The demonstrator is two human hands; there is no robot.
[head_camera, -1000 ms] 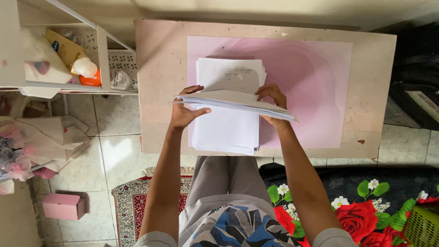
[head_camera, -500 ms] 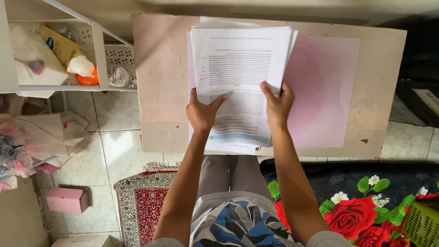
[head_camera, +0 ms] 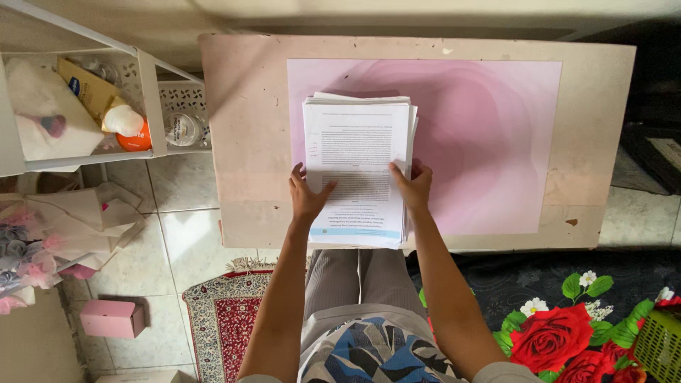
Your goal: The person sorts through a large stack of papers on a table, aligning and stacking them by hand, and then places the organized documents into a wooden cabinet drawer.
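Paper stack [head_camera: 358, 167] back down flat on the bench [head_camera: 241, 128] since half a second ago, when it was lifted and tilted up.
Left hand [head_camera: 306, 196] and right hand [head_camera: 413, 188] flank its near half, each grip pinching a side edge, thumbs on the printed top sheet. Stack lies on the left part of a pink mat [head_camera: 489, 135] over a worn, chipped pale top. Tiled floor below; white shelf rack [head_camera: 145, 92] with an orange-capped bottle [head_camera: 131, 128] left, patterned rug [head_camera: 220, 319], pink box [head_camera: 112, 318], floral mat [head_camera: 567, 326] right.

On the white shelf [head_camera: 152, 92] at left we see a tan flat packet [head_camera: 86, 86] beside an orange, white-capped bottle [head_camera: 130, 128], a small pink box [head_camera: 112, 318] on the floor below.
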